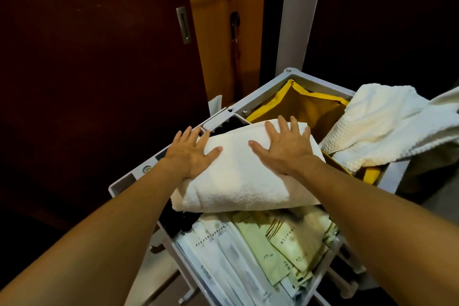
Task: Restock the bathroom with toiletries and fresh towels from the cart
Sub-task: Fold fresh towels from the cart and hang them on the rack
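A folded white towel [238, 179] lies on top of the grey cart [260, 97]. My left hand [190, 154] rests flat on the towel's left end, fingers spread past its edge. Flat on the towel's far right part lies my right hand [285, 144], fingers straight. Below the towel, a tray holds several packets of toiletries [260, 251] in white and pale green wrappers. Small dark bottles [178, 218] show partly under the towel's left side.
A yellow-lined laundry bag [305, 109] opens at the cart's far end, with a crumpled white textured cloth [382, 124] draped over its right rim. A dark sliding door [99, 82] stands at left, a white door frame [300, 12] behind the cart.
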`<control>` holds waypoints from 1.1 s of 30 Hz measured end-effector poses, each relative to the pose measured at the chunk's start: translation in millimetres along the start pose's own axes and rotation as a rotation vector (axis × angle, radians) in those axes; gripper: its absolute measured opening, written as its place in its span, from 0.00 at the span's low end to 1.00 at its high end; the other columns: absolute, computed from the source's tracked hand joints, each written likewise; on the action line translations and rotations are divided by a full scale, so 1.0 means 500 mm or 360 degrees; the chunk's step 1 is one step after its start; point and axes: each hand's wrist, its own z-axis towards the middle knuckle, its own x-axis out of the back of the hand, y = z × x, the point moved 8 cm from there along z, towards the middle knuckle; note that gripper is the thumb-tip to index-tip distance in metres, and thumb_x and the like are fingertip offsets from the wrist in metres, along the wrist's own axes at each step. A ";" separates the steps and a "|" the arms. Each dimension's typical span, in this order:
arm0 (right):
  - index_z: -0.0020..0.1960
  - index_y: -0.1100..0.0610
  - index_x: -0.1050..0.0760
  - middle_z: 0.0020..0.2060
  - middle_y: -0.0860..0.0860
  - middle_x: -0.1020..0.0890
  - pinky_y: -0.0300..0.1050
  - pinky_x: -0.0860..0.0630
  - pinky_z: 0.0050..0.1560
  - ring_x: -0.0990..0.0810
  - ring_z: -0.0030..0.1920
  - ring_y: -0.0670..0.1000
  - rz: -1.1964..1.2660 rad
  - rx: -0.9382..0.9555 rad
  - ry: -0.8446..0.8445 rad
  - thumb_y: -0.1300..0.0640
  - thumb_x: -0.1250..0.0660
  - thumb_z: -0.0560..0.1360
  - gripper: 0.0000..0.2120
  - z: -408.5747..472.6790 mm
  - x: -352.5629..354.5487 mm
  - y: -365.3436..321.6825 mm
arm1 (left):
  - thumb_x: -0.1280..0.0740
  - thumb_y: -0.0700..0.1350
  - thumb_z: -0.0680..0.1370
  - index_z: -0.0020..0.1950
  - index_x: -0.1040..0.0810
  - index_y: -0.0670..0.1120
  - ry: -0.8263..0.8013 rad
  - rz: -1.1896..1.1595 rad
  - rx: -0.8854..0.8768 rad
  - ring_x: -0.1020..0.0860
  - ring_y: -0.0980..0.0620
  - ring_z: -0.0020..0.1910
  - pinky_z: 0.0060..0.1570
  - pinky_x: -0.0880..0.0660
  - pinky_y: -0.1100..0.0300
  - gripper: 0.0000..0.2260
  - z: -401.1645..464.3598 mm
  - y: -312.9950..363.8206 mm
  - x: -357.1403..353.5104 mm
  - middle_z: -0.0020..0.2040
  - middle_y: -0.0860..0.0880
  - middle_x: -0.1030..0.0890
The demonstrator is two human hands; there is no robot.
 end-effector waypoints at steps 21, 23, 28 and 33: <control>0.79 0.55 0.62 0.79 0.61 0.53 0.69 0.59 0.74 0.53 0.79 0.64 -0.0416 0.0577 0.0190 0.45 0.37 0.78 0.43 -0.264 -0.040 -0.052 | 0.31 0.61 0.72 0.77 0.49 0.44 0.0515 0.0472 -0.0256 0.32 0.40 0.64 0.72 0.42 0.46 0.43 -0.219 0.154 -0.003 0.67 0.39 0.32; 0.79 0.54 0.62 0.79 0.61 0.54 0.69 0.60 0.74 0.55 0.79 0.65 -0.0399 0.0506 0.0192 0.48 0.36 0.78 0.42 -0.254 -0.038 -0.054 | 0.30 0.60 0.72 0.78 0.48 0.44 0.0521 0.0431 -0.0277 0.30 0.41 0.64 0.70 0.39 0.48 0.43 -0.217 0.151 -0.007 0.66 0.40 0.31; 0.79 0.51 0.59 0.80 0.59 0.52 0.68 0.58 0.75 0.52 0.79 0.65 -0.0293 0.0454 0.0209 0.48 0.31 0.76 0.45 -0.222 -0.031 -0.047 | 0.27 0.60 0.70 0.73 0.35 0.45 0.0635 0.0196 -0.0395 0.24 0.44 0.58 0.60 0.28 0.52 0.37 -0.222 0.124 0.018 0.61 0.44 0.24; 0.75 0.52 0.40 0.72 0.54 0.29 0.59 0.38 0.74 0.32 0.72 0.58 -0.0022 0.0445 0.0382 0.50 0.28 0.73 0.35 -0.210 0.030 -0.040 | 0.20 0.59 0.61 0.63 0.24 0.42 0.0941 0.0132 -0.0422 0.20 0.41 0.48 0.51 0.22 0.49 0.36 -0.239 0.105 0.074 0.51 0.42 0.19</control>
